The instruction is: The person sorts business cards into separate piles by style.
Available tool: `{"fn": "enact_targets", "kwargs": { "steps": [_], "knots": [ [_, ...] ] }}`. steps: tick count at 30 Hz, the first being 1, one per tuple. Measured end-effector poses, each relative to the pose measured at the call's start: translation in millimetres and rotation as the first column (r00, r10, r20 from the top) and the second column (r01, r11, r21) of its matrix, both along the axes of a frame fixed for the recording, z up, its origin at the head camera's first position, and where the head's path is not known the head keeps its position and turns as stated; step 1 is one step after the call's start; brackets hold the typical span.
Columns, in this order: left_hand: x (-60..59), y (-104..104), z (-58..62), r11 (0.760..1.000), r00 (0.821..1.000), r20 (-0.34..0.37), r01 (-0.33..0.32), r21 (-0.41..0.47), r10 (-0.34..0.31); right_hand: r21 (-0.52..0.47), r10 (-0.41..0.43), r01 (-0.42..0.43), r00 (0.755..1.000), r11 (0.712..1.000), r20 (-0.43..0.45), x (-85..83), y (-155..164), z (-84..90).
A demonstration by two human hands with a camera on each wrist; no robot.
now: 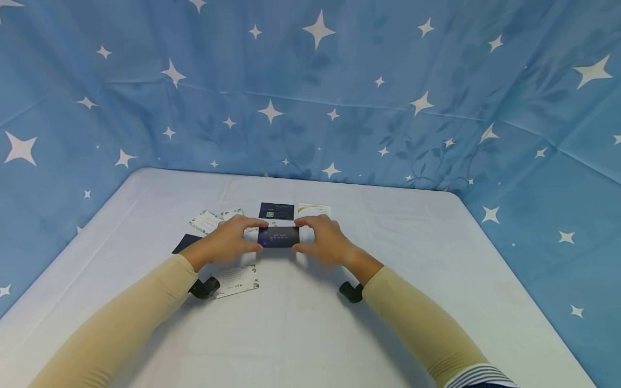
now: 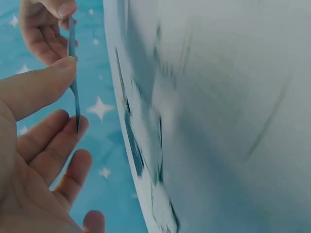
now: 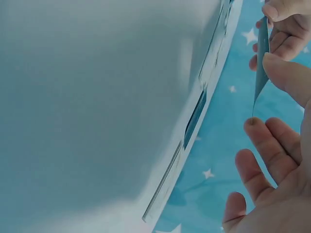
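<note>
Both hands hold one dark business card [image 1: 278, 237] above the white table [image 1: 310, 323], at its middle. My left hand [image 1: 232, 238] pinches the card's left end between thumb and fingers. My right hand [image 1: 324, 237] pinches its right end the same way. In the left wrist view the card [image 2: 73, 73] shows edge-on between my thumb [image 2: 41, 85] and a fingertip, with the other hand's fingers [image 2: 46, 24] beyond. In the right wrist view the card [image 3: 262, 63] is again edge-on, between thumb [image 3: 286, 73] and fingertip.
Several other cards lie on the table: a dark one [image 1: 276, 210] and a white one [image 1: 314, 209] behind the hands, a leafy white one [image 1: 207, 220] at the left, a dark one [image 1: 186, 242] under my left wrist, a white one [image 1: 236, 281] nearer me. A blue star cloth [image 1: 310, 91] surrounds the table.
</note>
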State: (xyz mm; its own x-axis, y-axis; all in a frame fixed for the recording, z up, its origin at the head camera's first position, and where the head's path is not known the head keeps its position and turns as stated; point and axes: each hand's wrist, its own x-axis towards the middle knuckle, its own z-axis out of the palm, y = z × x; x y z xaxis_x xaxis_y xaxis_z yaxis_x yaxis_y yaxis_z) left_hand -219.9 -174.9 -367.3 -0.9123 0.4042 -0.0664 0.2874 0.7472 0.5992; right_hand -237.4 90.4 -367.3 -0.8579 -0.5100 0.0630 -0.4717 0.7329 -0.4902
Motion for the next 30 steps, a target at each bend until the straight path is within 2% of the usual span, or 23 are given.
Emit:
{"fn": "enact_targets", "kwargs": {
  "steps": [6, 14, 20, 30],
  "knots": [
    [-39.2, -4.4, 1.7, 1.0, 1.0, 0.022, -0.006, -0.016, 0.006, 0.019, -0.068, 0.068, 0.998, 0.998, 0.017, -32.2, -13.4, -1.3],
    [-78.4, -2.8, -0.3, 0.997, 0.999, 0.036, -0.027, -0.076, 0.03, 0.05, -0.145, 0.143, 0.988, 0.988, 0.046, -65.4, -25.2, -6.9],
    [-95.3, 5.0, -3.8, 0.989, 0.995, 0.064, -0.066, -0.131, 0.074, 0.092, -0.202, 0.196, 0.978, 0.976, 0.058, -78.5, -31.5, -11.4],
    [-107.6, 3.2, -17.6, 0.984, 0.991, 0.081, -0.092, -0.155, 0.106, 0.179, -0.241, 0.227, 0.969, 0.957, 0.059, -92.0, -45.3, -22.5]
  ]
}}
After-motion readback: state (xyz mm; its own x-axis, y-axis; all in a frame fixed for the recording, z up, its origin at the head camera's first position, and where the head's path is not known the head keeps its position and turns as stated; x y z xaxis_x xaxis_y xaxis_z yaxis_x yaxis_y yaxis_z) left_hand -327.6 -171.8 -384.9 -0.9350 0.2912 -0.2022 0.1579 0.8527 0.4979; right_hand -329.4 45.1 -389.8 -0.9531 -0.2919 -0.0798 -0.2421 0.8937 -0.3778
